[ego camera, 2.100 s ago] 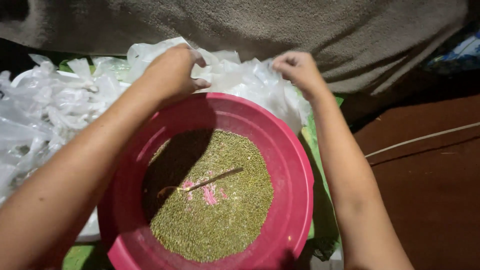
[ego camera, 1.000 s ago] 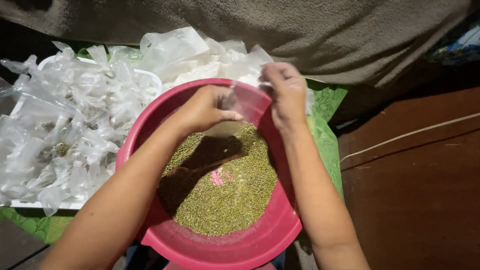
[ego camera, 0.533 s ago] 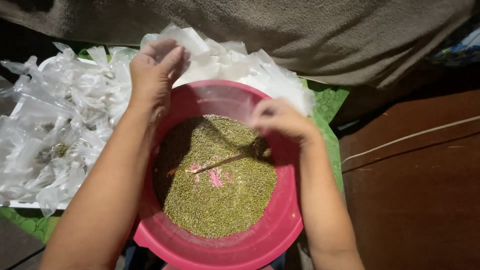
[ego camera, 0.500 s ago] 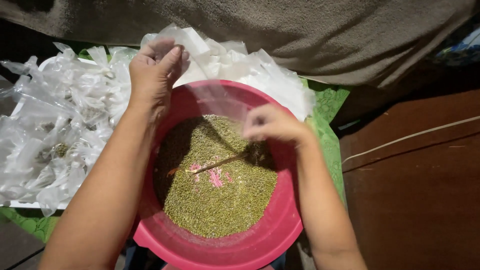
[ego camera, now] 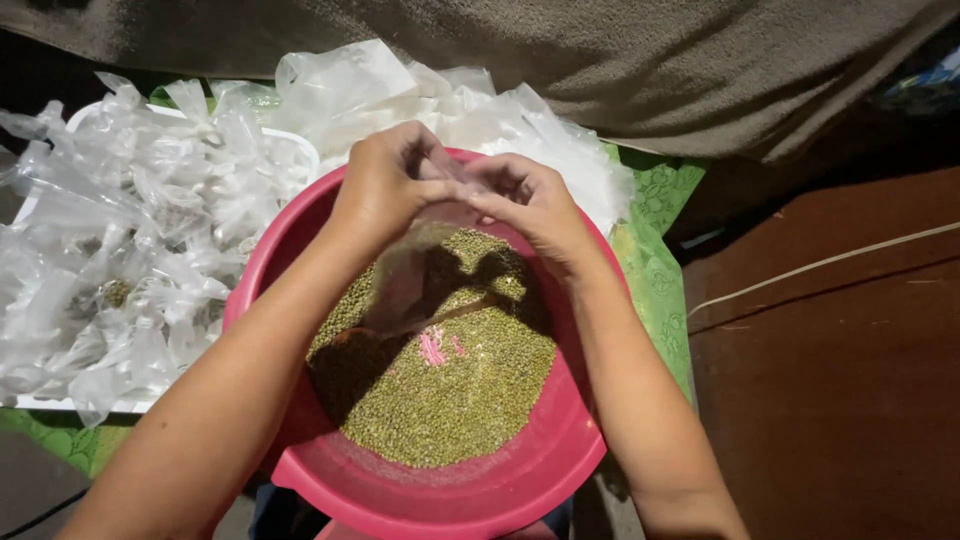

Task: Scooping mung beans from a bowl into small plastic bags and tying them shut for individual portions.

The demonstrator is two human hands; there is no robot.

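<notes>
At the left of the frame, a heap of small clear knotted plastic bags (ego camera: 130,220) fills a white tray (ego camera: 60,405), some with a few green grains inside. Under the tray lies a green patterned cloth (ego camera: 660,290), which shows again at the right of the basin.

In the centre stands a round pink plastic basin (ego camera: 450,490) holding a bed of small green beans (ego camera: 450,390). A thin spoon handle (ego camera: 450,312) lies across the beans, with a few pink bits (ego camera: 433,347) beside it.

Above the basin's far rim, the left hand (ego camera: 385,185) and the right hand (ego camera: 530,200) meet, fingers pinched on the top edge of one empty clear plastic bag (ego camera: 405,275). The bag hangs down from both hands over the beans, just left of centre.

Behind the hands, at upper centre, is a pile of flat clear bags (ego camera: 470,110). A grey-brown fabric (ego camera: 600,60) runs along the top. At the right, a pale cord (ego camera: 820,265) crosses a dark red-brown floor (ego camera: 850,400).
</notes>
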